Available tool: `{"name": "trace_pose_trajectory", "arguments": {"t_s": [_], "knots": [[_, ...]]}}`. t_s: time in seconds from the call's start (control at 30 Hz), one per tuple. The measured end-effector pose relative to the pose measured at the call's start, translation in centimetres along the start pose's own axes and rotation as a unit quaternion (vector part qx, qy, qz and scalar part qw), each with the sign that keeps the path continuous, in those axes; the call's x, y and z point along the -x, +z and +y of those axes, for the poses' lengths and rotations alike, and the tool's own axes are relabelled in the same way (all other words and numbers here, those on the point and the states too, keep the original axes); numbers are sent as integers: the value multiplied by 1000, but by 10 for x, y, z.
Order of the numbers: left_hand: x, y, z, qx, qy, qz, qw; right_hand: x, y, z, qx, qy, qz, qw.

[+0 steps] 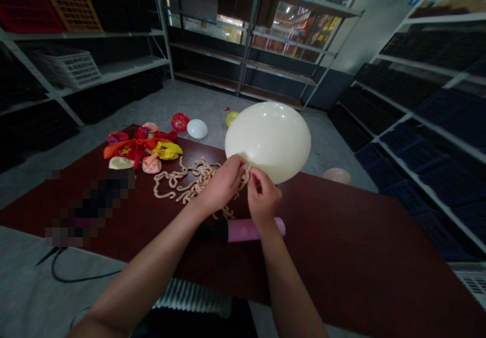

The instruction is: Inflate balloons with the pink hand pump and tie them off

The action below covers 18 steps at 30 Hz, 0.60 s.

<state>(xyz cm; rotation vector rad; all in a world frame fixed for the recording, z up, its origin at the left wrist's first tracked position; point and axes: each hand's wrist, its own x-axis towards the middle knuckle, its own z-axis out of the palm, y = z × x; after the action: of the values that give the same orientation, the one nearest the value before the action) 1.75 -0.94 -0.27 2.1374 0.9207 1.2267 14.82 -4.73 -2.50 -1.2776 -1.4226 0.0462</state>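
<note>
A large inflated cream balloon (pixel 270 138) sits above the dark red table (pixel 360 257). My left hand (pixel 222 183) and my right hand (pixel 264 198) are both pinched on its neck at the bottom, fingers closed and nearly touching each other. Under my right wrist a pink and black hand pump (pixel 243 230) lies on the table. A tangle of thin pale strands (pixel 186 181) lies just left of my left hand.
A heap of limp red, orange and yellow balloons (pixel 142 148) lies at the table's far left. Small inflated balloons (pixel 197 128) rest on the grey floor beyond, one (pixel 337 175) at the right edge. Metal shelves with crates line the walls. A black cable (pixel 76 276) lies on the floor.
</note>
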Motion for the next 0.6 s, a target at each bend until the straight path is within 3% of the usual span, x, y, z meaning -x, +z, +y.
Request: {"name": "trace_pose_trajectory", "arguments": {"t_s": [0.13, 0.23, 0.4, 0.6], "knots": [[0, 4, 0, 39, -30, 58, 997, 0, 3, -10, -62, 76, -1, 995], [0, 4, 0, 65, -41, 89, 993, 1, 7, -15, -170, 165, -26, 971], [1, 0, 2, 94, -35, 76, 992, -3, 9, -20, -299, 270, -33, 915], [1, -5, 8, 100, 22, 33, 994, -10, 5, -19, -395, 323, -10, 860]]}}
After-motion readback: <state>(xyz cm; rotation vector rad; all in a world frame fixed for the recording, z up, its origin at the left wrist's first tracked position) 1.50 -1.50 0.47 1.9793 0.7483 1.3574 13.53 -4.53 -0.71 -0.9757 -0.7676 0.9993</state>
